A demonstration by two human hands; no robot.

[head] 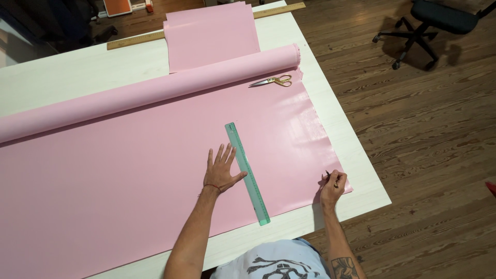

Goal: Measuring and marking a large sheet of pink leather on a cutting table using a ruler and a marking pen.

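Note:
A wide sheet of pink material point(129, 170) lies unrolled over a white table point(356, 170), its roll point(155, 90) lying across the back. On the sheet rests a green transparent ruler point(248, 173), running from the near edge away from me. My left hand point(222, 170) lies flat with fingers spread on the sheet, the thumb touching the ruler's left side. My right hand point(332, 187) holds a dark pen at the sheet's near right corner, tip on the material.
Gold-handled scissors point(274, 81) lie on the sheet by the roll's right end. A folded pink piece point(212, 36) and a long wooden ruler point(134, 40) sit at the table's back. An office chair point(429, 26) stands on the wooden floor to the right.

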